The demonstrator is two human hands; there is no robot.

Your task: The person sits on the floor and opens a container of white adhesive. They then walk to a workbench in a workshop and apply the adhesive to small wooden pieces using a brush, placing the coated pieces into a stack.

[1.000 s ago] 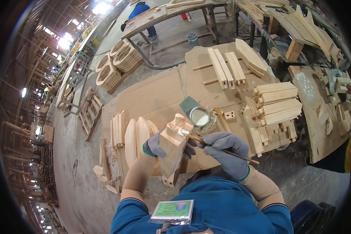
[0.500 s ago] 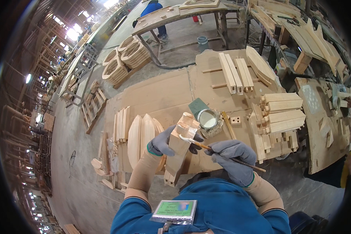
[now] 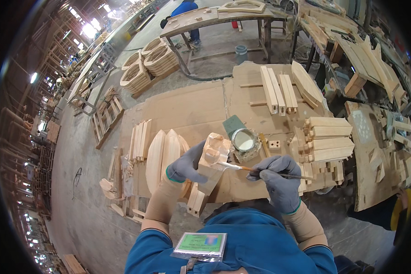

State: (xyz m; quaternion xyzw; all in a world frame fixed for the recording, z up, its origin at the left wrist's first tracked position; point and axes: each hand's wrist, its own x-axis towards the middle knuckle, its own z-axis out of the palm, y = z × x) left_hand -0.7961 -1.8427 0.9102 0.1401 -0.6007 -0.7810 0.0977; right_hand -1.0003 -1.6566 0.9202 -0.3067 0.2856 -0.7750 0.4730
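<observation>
The left hand (image 3: 185,165), in a grey knit glove, wraps around a carved block of pale wood (image 3: 213,160), hiding its near side. The block is held up over the cardboard-covered bench (image 3: 192,109). The right hand (image 3: 278,180) pinches a thin brush (image 3: 255,169), its bristles apparently touching the block. Just beyond sits a round tin (image 3: 245,140) of whitish paste, perhaps glue, beside stacked square-cut wooden pieces (image 3: 329,137).

Green-white rect. badge (image 3: 201,245) on chest
</observation>
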